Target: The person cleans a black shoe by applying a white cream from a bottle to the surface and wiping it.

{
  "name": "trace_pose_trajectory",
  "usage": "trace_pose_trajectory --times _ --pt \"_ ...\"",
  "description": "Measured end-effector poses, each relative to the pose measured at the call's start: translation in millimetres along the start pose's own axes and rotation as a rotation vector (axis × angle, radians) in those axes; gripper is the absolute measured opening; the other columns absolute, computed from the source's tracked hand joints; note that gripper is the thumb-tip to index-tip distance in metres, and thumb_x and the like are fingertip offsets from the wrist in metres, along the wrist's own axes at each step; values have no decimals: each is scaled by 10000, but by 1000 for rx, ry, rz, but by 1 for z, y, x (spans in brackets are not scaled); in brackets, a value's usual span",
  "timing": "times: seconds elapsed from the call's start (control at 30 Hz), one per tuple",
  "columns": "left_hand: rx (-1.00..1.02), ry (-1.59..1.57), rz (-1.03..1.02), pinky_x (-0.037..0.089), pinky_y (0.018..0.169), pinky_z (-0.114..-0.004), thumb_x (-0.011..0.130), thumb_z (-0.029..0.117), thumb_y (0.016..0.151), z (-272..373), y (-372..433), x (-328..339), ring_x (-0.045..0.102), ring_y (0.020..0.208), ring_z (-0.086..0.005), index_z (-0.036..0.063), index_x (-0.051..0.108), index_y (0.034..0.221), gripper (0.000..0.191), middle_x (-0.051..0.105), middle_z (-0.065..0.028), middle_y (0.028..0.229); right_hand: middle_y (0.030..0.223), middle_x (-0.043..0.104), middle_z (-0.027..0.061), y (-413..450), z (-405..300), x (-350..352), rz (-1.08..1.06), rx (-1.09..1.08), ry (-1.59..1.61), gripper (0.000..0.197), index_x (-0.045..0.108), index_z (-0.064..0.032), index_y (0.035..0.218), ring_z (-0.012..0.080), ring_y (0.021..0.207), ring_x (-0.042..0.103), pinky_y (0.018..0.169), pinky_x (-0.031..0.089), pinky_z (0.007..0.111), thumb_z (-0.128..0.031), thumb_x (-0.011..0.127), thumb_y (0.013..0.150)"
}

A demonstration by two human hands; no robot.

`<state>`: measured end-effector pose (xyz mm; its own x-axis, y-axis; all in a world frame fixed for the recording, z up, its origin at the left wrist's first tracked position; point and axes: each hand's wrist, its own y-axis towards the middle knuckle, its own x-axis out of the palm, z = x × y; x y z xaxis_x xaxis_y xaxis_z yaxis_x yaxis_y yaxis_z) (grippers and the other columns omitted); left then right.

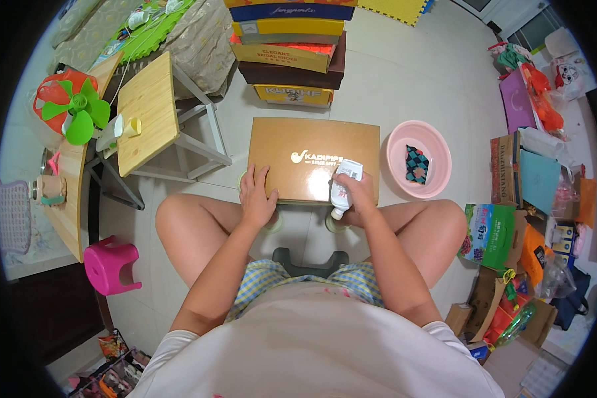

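Note:
A brown cardboard box (311, 144) with a glossy lid, a pipe emblem and white writing lies on the floor in front of me. My left hand (258, 196) rests on its near left corner, fingers spread and holding nothing. In my right hand (359, 191) is a white plastic squeeze bottle (342, 196), tilted with its cap end towards me, over the box's near right edge. To the right of the box stands a pink plastic basin (443, 181), with a dark checkered cloth (417, 165) inside it.
A tall stack of shoe boxes (291, 74) rises beyond the brown box. Left are a folding wooden stool (151, 109), a green-bladed fan (79, 104) and a magenta plastic stool (110, 268). Cartons, including a green one (495, 234), and plastic bags crowd the right side.

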<state>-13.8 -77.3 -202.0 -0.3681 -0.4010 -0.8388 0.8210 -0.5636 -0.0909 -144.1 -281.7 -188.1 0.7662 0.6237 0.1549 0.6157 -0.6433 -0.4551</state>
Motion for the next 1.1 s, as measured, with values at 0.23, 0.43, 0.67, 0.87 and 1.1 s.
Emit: trace_pose_trajectory --times 0.23,0.43,0.67,0.87,1.1 --pt "80 -63 45 275 1046 -435 603 129 778 -5 3 -2 267 1270 -389 156 448 1291 536 213 -160 1453 770 630 69 12 -13 -3 -2 40 121 201 614 8 894 144 633 605 547 488 273 -91 672 729" --pt "78 -92 -49 270 1060 -432 624 138 756 -8 1 -17 274 1268 -405 145 454 1293 563 219 -194 1443 773 625 71 9 -9 -6 -17 72 278 198 603 0 902 154 650 613 575 513 285 -106 665 747" --pt "72 -111 59 336 994 -441 645 167 693 -12 2 -26 411 1155 -387 94 613 1067 383 425 -204 1290 906 621 86 -3 -3 28 1 190 489 379 531 -14 1073 194 767 633 664 540 317 -233 652 788" --pt "-17 -273 354 410 923 -368 594 30 725 -34 10 -104 498 1083 -311 71 585 1058 335 534 -142 1139 991 609 57 -13 -21 106 -148 305 423 367 508 -72 1094 205 891 618 755 537 370 -295 608 821" --pt "-115 -157 755 379 956 -376 534 -43 684 -130 81 -233 447 1132 -347 70 530 1142 471 487 -170 1205 984 578 80 7 -48 245 -261 -4 225 377 462 -33 1118 179 849 604 650 516 292 -110 642 796"
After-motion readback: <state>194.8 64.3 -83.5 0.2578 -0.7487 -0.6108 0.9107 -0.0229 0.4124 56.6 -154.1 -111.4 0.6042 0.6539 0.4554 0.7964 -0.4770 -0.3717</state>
